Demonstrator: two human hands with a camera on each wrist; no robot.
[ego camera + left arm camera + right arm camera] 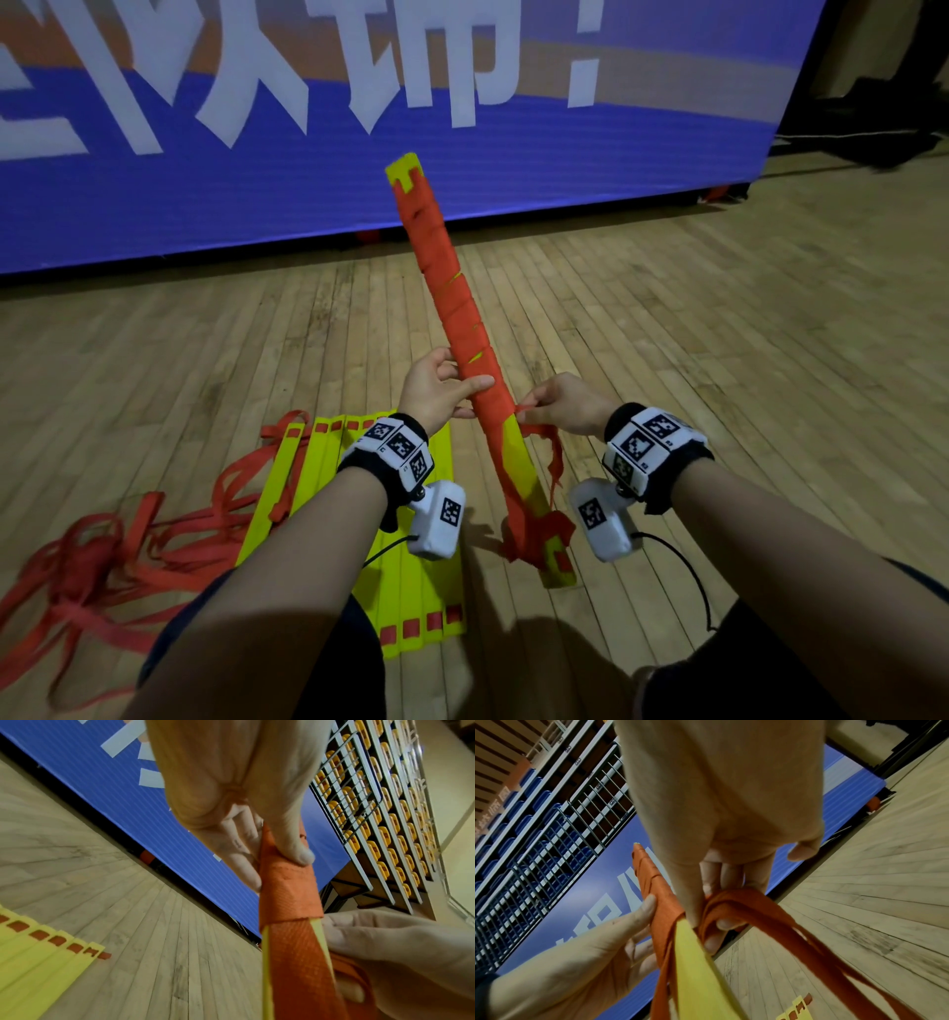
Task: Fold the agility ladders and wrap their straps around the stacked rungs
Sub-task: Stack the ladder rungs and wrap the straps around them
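The person sits on the wooden floor (719, 318) with both arms out in front, working on a bundle of stacked yellow rungs (524, 462) that stands tilted, its lower end on the boards near the right knee and its top leaning away toward the blue banner (257, 195).

An orange strap (452, 288) is wound in close turns around most of the bundle's length, leaving yellow showing at the top tip and along the lower part.

The left hand (436, 388) grips the bundle at about mid-height, thumb laid across the front of the wrapped section and fingers curled behind it (the left wrist view shows the thumb pressing flat onto the orange turns). The right hand (562, 403) is just beside the bundle on the other side, thumb and fingers pinching the loose strap end (544, 437) right where the winding stops; from that pinch the slack hangs down in thin loops toward the bundle's foot, where more orange webbing is bunched.

To the left, under the left forearm, a second ladder (411, 591) lies flat, its yellow rungs side by side with small orange tabs at their ends. Its loose straps (102, 565) sprawl in a tangle further left on the floor.
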